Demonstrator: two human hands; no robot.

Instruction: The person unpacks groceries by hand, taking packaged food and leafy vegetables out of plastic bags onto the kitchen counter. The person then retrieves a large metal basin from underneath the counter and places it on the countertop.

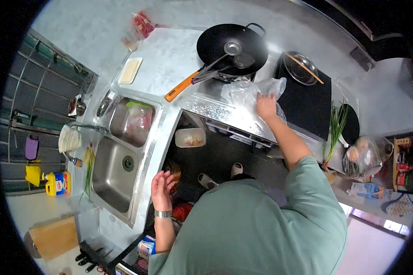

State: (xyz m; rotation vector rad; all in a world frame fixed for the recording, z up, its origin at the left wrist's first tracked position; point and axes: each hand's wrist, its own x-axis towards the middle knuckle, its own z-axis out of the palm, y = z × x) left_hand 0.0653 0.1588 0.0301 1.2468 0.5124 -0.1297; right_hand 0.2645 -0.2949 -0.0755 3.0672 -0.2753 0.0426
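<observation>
The right hand touches a plastic bag (grip unclear) near a wok; the left hand hangs loose, released.

A translucent, colourless, thin plastic bag, crumpled into loose, shiny folds, lies on the counter near its front edge, just below the round black wok. Its right side rises in a bunched flap and reaches the flat black panel; its contents cannot be told.
</observation>
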